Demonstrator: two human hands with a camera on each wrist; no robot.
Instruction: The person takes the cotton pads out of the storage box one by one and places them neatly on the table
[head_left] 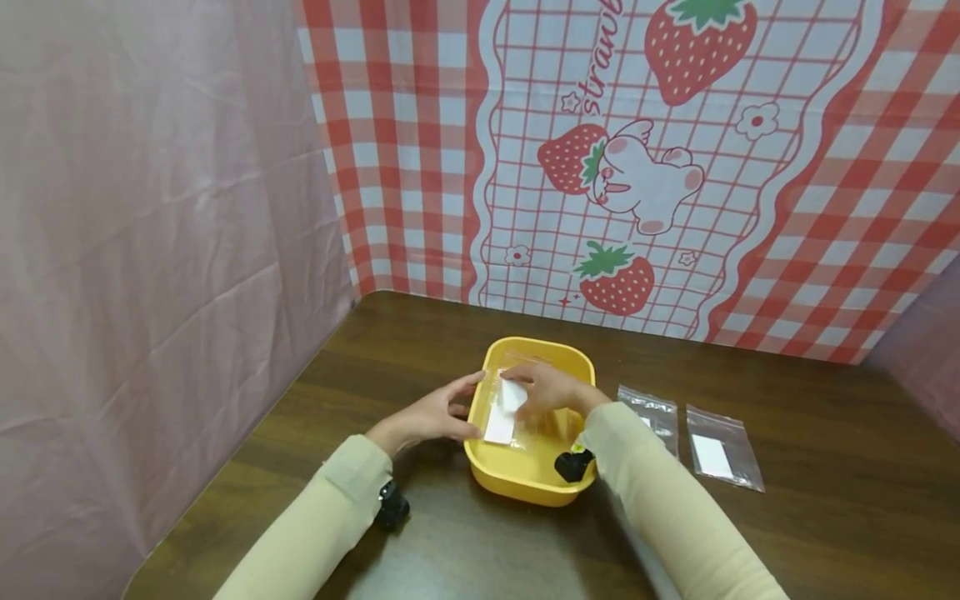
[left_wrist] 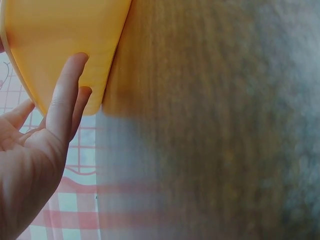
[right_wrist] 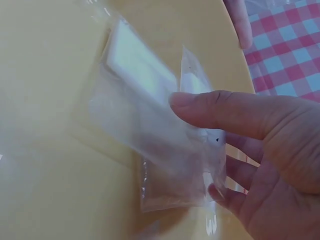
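Observation:
A yellow plastic tub (head_left: 517, 487) stands on the table. My left hand (head_left: 431, 415) is at its left side. In the left wrist view, extended fingers (left_wrist: 62, 100) rest against the tub's outer wall. My right hand (head_left: 547, 392) reaches inside the tub and pinches a clear plastic bag (right_wrist: 170, 187) between thumb and fingers. Beside the pinched bag, another clear bag with a white card (right_wrist: 137, 62) lies in the tub, partly overlapped. Seen from the head, a white card (head_left: 498, 425) shows through plastic along the tub's left side.
Two clear zip bags lie on the table right of the tub: the outer bag (head_left: 712, 457) holds a white card, and the nearer bag (head_left: 651, 408) is partly hidden by my right sleeve. A strawberry-print cloth (head_left: 420, 167) hangs behind the brown table (head_left: 840, 500).

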